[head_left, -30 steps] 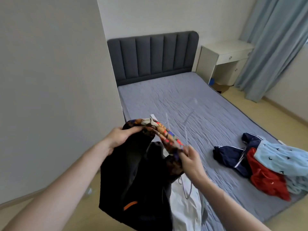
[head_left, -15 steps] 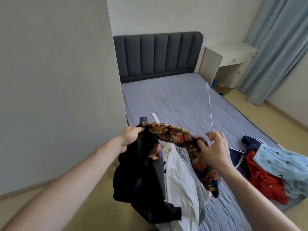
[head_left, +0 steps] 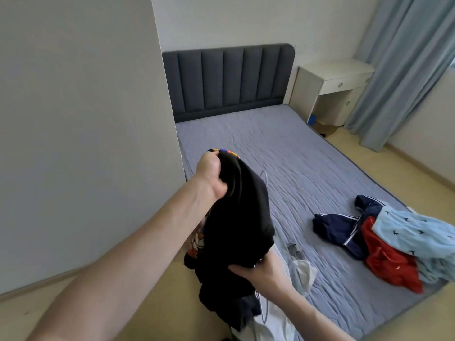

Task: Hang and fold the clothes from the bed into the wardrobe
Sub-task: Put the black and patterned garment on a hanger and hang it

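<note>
A black garment (head_left: 236, 217) with a colourful printed lining hangs in front of me over the near left corner of the bed (head_left: 307, 173). My left hand (head_left: 211, 175) grips its top edge in a fist. My right hand (head_left: 261, 269) holds its lower part from beneath, thumb on the fabric and fingers hidden inside. A thin pale hanger wire (head_left: 264, 174) peeks out behind the garment. A white garment (head_left: 273, 321) hangs below my right wrist. On the bed's near right lie a navy jacket (head_left: 339, 227), a red piece (head_left: 386, 267) and a light blue piece (head_left: 418, 230).
A plain grey panel (head_left: 86, 119) fills the left side, close to my left arm. The dark padded headboard (head_left: 229, 77) stands at the back, with a white bedside desk (head_left: 330, 77) and blue curtain (head_left: 406, 57) to its right. A pale crumpled cloth (head_left: 304, 269) lies by my right hand.
My right hand dropped from the lining's edge to under the black garment, and the hanger it held upright is now mostly hidden. My left hand rose with the top edge; the garment bunched together.
</note>
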The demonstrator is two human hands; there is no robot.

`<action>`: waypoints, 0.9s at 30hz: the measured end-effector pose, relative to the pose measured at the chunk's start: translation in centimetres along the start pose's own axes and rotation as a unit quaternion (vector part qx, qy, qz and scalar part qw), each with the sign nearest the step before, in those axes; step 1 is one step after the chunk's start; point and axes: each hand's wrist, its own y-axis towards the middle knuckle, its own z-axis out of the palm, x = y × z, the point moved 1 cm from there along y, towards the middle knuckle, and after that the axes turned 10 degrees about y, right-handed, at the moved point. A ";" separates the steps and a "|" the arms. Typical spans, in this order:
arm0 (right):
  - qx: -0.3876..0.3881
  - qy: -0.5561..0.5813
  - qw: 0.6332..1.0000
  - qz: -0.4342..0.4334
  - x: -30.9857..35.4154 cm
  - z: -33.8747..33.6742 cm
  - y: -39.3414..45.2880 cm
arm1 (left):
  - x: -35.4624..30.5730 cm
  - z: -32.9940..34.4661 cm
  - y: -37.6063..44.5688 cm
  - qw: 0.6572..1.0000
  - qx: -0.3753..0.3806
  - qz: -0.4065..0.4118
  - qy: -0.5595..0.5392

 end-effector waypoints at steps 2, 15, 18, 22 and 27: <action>-0.038 0.004 0.999 -0.002 -0.5 -0.7 1.0 | -0.4 0.0 -0.3 1.000 0.017 0.010 0.004; -0.118 0.009 0.975 -0.188 5.6 -9.3 2.5 | 4.0 -17.3 5.8 0.831 -0.255 0.002 0.494; -0.060 -0.036 0.978 -0.195 6.1 -9.4 2.6 | 7.1 -18.4 5.2 0.648 -0.191 0.013 0.737; -0.010 -0.110 0.972 -0.207 5.9 -8.2 2.7 | 8.7 -14.2 3.8 0.740 -0.060 0.102 0.662; 0.053 -0.158 0.962 -0.218 5.6 -7.0 2.8 | 10.0 -9.8 1.0 0.759 0.179 0.159 0.605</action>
